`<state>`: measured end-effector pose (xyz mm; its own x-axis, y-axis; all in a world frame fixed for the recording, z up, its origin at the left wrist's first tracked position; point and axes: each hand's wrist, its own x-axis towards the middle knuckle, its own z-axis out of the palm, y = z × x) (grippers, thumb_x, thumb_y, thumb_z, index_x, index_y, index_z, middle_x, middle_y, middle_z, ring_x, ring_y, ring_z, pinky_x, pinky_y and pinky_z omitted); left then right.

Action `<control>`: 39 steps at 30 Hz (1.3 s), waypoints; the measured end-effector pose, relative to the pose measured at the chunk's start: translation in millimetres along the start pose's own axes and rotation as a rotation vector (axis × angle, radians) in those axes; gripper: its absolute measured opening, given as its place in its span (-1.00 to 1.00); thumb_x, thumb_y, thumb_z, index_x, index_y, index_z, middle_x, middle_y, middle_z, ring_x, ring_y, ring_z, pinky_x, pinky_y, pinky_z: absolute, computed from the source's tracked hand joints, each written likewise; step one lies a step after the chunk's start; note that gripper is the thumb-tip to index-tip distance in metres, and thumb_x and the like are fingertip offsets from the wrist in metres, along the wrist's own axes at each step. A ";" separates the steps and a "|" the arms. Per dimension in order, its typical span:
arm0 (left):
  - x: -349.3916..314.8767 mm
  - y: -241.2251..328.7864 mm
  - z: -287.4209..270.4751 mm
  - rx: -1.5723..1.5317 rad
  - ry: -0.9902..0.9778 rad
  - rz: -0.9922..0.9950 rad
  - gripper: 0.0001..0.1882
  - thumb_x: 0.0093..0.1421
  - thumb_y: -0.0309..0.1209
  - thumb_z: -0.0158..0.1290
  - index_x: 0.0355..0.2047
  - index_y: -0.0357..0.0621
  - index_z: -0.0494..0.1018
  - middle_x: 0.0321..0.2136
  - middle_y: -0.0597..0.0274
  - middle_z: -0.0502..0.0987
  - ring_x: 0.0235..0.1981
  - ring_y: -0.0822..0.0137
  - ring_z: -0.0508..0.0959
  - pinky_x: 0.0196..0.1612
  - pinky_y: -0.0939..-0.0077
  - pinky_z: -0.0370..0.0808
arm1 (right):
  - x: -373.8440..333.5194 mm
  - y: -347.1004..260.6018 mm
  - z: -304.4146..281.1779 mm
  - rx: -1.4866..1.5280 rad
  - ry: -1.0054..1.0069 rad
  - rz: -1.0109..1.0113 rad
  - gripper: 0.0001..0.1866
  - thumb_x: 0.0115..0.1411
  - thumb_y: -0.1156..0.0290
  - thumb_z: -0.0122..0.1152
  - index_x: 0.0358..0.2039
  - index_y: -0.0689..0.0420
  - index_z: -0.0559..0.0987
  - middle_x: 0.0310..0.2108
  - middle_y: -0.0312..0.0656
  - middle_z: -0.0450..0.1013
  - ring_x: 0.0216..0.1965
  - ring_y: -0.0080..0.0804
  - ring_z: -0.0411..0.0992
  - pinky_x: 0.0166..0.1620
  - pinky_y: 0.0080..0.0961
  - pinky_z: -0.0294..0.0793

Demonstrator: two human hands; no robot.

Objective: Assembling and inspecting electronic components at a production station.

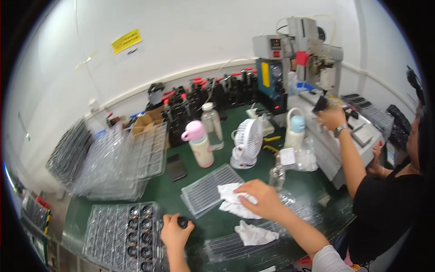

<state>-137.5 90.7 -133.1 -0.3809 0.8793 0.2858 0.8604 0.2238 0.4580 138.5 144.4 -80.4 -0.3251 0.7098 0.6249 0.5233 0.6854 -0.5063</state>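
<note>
My left hand is closed around a small round black part, just right of a clear plastic tray. Two columns of similar round black parts fill the right side of that tray. Farther right, my right hand has its fingers closed on a crumpled white wipe. Beneath this wipe lies a sheet with a grid of thin strips. A second white wipe rests nearer to me, on another dark strip sheet.
On the green table stand a pink-capped bottle, a clear bottle and a white fan. Clear trays are stacked at left. Black clamps with red handles line the back. At right, another person works at a machine.
</note>
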 end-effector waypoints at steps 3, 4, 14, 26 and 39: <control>0.5 -8.8 7.2 0.045 -0.022 -0.036 -0.51 -0.20 -0.14 0.21 -0.25 -0.13 0.53 -0.25 0.27 0.43 -0.27 0.17 0.53 -0.25 0.34 0.47 | -8.6 16.0 9.4 -0.155 -0.379 0.102 -0.76 0.09 0.23 0.15 -0.24 -0.01 0.58 -0.26 -0.20 0.50 -0.22 -0.24 0.47 -0.22 -0.34 0.47; 2.2 -10.6 9.7 0.036 -0.022 -0.009 -0.47 -0.21 -0.12 0.19 -0.23 -0.15 0.52 -0.26 0.23 0.42 -0.33 0.15 0.53 -0.30 0.30 0.47 | -8.6 17.2 7.2 -0.221 -0.526 0.125 -0.74 0.08 0.18 0.14 -0.22 -0.05 0.56 -0.28 -0.23 0.49 -0.26 -0.23 0.48 -0.28 -0.34 0.48; 6.3 -10.9 11.1 0.029 -0.202 -0.008 0.32 -0.43 -0.25 0.43 0.29 -0.01 -0.19 -0.15 -0.06 0.33 -0.16 -0.01 0.47 -0.17 0.25 0.44 | -0.1 -39.9 -31.5 0.239 0.106 -0.330 -0.76 0.04 0.52 0.16 -0.22 0.07 0.55 -0.20 -0.14 0.43 -0.23 -0.30 0.47 -0.26 -0.44 0.48; 3.2 -31.2 15.0 0.071 -0.059 0.013 -0.05 -0.13 -0.01 0.27 0.18 -0.18 0.12 -0.17 -0.29 0.41 -0.13 -0.19 0.42 -0.05 0.10 0.36 | -6.1 -146.5 -132.6 1.333 0.404 -0.443 -0.89 0.08 0.50 0.19 -0.35 0.02 0.52 -0.30 -0.18 0.43 -0.41 -0.26 0.42 -0.29 -0.48 0.40; 7.5 -35.5 15.6 0.060 -0.186 -0.021 0.16 -0.17 -0.05 0.31 0.29 -0.09 -0.17 0.01 -0.38 0.28 0.02 -0.21 0.34 0.05 0.15 0.32 | -36.0 -164.9 -169.1 1.517 0.175 -0.621 -0.92 0.14 0.47 0.13 -0.32 0.11 0.51 -0.35 -0.09 0.46 -0.43 -0.25 0.42 -0.38 -0.52 0.41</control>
<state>-165.6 95.8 -160.3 -0.3344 0.9356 0.1134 0.8736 0.2626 0.4097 197.2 -21.8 81.1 -0.0351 0.3292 0.9436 -0.8792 0.4387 -0.1857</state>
